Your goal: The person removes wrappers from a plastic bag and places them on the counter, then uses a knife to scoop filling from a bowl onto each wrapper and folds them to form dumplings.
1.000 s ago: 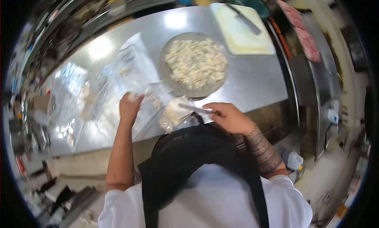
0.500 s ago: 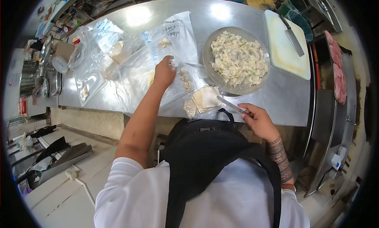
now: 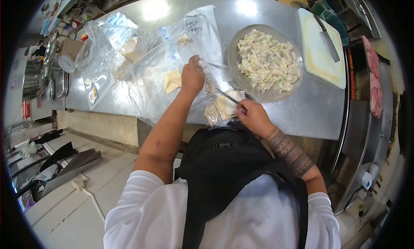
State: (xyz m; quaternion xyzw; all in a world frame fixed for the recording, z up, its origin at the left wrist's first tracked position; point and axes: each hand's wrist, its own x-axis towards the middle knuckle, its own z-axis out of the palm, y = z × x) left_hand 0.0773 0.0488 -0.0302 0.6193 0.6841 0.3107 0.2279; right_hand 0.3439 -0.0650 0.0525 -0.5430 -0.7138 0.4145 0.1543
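The metal tabletop carries all items. A clear plastic sheet covers its near left part. A bowl of pale chopped mix stands right of centre; a white cutting board lies to its right. The left hand is over the plastic sheet; its fingers are curled together, but whether they pinch anything cannot be told. The right hand is just beside the wrapper stack; its grip pinches the flat tool between thumb and fingers. The wrapper stack lies at the near edge, left of the right grip, which is the nearer one. A single wrapper lies just left of the left hand. Flat tool, long axis: from right grip toward far left, over the stack, free end toward the left hand.
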